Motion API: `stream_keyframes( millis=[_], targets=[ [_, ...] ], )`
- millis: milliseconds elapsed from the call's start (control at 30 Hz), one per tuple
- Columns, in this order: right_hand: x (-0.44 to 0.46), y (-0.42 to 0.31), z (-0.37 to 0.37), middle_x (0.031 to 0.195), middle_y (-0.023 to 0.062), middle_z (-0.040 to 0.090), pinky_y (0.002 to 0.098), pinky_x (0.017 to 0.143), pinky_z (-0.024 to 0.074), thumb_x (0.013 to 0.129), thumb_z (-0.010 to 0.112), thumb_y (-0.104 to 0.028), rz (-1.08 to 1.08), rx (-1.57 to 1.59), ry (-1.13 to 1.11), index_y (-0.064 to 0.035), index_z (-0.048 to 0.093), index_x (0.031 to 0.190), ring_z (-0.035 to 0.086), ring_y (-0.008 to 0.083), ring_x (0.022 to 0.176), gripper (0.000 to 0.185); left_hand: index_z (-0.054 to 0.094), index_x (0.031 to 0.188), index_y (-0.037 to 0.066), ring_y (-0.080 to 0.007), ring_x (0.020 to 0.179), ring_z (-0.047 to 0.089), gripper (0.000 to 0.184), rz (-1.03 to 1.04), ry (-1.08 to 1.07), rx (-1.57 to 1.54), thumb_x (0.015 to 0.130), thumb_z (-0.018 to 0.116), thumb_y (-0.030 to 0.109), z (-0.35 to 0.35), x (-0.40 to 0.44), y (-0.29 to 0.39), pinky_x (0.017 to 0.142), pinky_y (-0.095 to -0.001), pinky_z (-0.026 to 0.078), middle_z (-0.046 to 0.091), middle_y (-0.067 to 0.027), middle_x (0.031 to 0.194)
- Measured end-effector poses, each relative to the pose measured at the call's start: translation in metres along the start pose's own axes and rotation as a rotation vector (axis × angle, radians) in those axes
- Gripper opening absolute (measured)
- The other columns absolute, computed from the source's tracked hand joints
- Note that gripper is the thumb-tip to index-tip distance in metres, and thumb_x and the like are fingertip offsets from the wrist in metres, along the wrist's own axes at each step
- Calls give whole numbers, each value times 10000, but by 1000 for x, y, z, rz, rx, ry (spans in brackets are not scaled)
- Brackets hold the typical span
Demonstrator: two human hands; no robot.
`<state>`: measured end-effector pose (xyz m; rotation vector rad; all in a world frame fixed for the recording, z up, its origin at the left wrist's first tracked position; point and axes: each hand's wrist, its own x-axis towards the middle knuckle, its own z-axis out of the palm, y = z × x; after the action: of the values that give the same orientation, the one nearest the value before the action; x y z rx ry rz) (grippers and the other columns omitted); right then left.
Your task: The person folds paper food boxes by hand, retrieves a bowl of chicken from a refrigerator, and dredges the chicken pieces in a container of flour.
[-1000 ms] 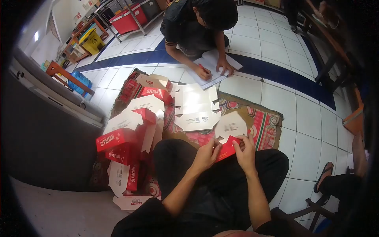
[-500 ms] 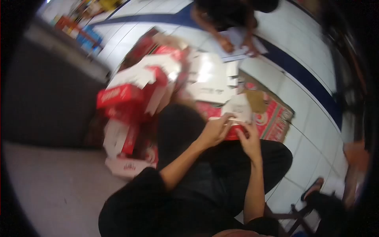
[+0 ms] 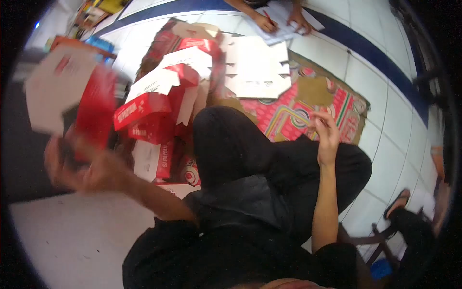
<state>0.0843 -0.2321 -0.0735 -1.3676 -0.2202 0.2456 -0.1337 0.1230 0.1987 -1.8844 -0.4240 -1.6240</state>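
My left hand [image 3: 89, 166] is stretched out to the left and smeared by motion. Its fingers are at the lower edge of a red and white cardboard box [image 3: 60, 91], also blurred; whether they grip it I cannot tell. Several folded red and white boxes [image 3: 142, 111] lettered "SI PAMAN" are heaped just right of that hand. Over my bent knee, my right hand [image 3: 327, 132] is held palm up with loosely curled fingers apart and nothing in it. Flat white box blanks [image 3: 257, 67] lie in front of my knees.
Worn printed cardboard [image 3: 346, 103] covers the tiled floor under the blanks. Across from me, another person's hands [image 3: 284, 21] hold a pen over white paper [image 3: 274, 36]. A dark block-like surface [image 3: 29, 164] stands at left. A person's sandalled foot [image 3: 398, 202] is at lower right.
The box piece that both hands held in front of my lap is gone from there. My left hand has swung far left, where a box now shows. My right hand has lifted slightly and opened.
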Motion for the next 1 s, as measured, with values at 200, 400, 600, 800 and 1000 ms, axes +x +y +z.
stream_keyframes(
  millis=[200, 400, 600, 800, 1000],
  targets=[
    [2, 14, 14, 1094, 14, 670, 277, 821, 521, 1045, 662, -101, -84, -91, -66, 6, 694, 1183, 628, 89, 941, 177, 561, 1291, -20, -278, 1125, 674, 338, -135, 195, -467, 1045, 640, 199, 1, -40, 41, 949, -407, 622, 596, -165, 1267],
    [3, 25, 15, 1045, 42, 719, 285, 751, 525, 981, 737, -145, -27, -338, -66, -56, 748, 1122, 656, 129, 874, 167, 665, 1310, 84, -312, 1044, 726, 440, -242, -1092, -1208, 898, 792, 173, 117, -104, 211, 902, -449, 570, 725, -146, 1199],
    [8, 26, 17, 1030, 93, 737, 344, 751, 567, 943, 742, -146, -68, -492, -77, -66, 758, 1109, 707, 215, 836, 185, 645, 1368, 166, -345, 1157, 704, 658, 461, -1463, -720, 820, 841, 473, 200, -264, 282, 940, -512, 577, 689, -134, 1280],
    [12, 27, 17, 976, 86, 721, 355, 743, 559, 940, 729, -128, -92, -494, -126, -72, 748, 1105, 696, 223, 800, 175, 681, 1330, 180, -344, 1078, 743, 615, 426, -1563, -647, 864, 772, 572, 218, -299, 285, 876, -514, 591, 716, -106, 1235],
    [13, 32, 20, 966, 87, 703, 325, 714, 526, 955, 721, -86, -132, -513, -162, -1, 728, 1099, 674, 175, 777, 168, 771, 1174, 131, -327, 998, 775, 398, 435, -1658, -632, 914, 750, 432, 202, -264, 283, 832, -490, 619, 782, -133, 1086]
  ],
)
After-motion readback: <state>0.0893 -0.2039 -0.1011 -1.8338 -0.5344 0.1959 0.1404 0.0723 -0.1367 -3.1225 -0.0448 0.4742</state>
